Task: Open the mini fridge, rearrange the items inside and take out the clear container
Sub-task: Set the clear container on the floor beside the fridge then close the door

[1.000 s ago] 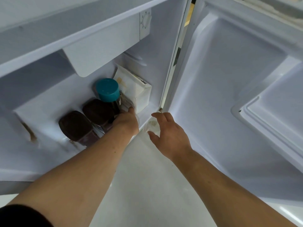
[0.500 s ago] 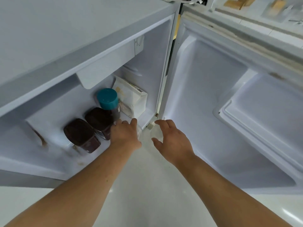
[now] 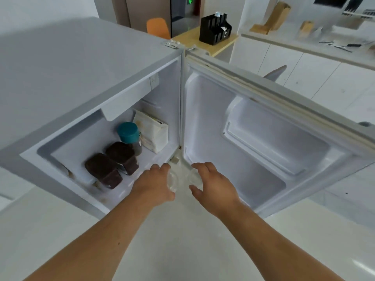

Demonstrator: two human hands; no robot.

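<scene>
The mini fridge (image 3: 85,63) stands with its door (image 3: 263,138) swung wide to the right. Inside are two dark-lidded jars (image 3: 103,169) (image 3: 121,154), a teal-capped bottle (image 3: 128,132) and a white paper bag (image 3: 153,134) at the back right. A clear container (image 3: 182,178) is held just outside the fridge's lower right front corner, low over the floor. My left hand (image 3: 154,183) grips its left side and my right hand (image 3: 213,183) its right side. The container is see-through and faint, so its exact shape is hard to make out.
Behind the fridge is a wooden counter with a black organiser (image 3: 215,30) and an orange chair (image 3: 158,27). White cabinets (image 3: 304,74) with a worktop run along the right. Pale floor (image 3: 182,240) lies under my arms.
Both hands have drawn back from the fridge's right corner to just outside it, bringing the clear container along. My view has pulled up and back, showing the fridge top and room.
</scene>
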